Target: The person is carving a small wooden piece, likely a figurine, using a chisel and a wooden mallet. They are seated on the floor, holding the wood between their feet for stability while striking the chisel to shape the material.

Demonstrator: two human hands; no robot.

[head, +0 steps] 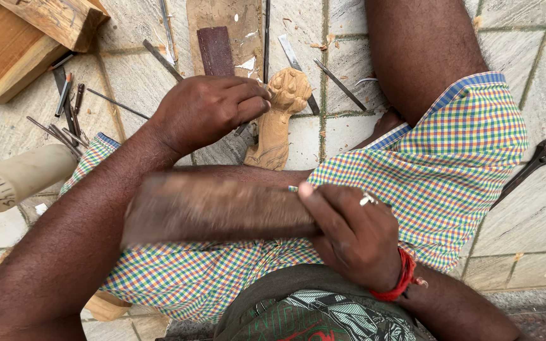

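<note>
My left hand [206,108] is closed around a thin metal chisel, its tip at a pale carved wooden piece [279,117] that stands on the stone floor between my legs. My right hand [349,230] grips a brown wooden mallet [216,208], blurred with motion, lying across my lap over checked shorts. A red thread band circles my right wrist. The chisel itself is mostly hidden inside my left fist.
Several metal chisels [64,120] lie scattered on the tiled floor [538,215] at left and above. A wooden block [14,44] sits at top left, a flat board with a dark strip [219,38] at top centre, a turned pale post [14,180] at left, a dark tool [529,170] at right.
</note>
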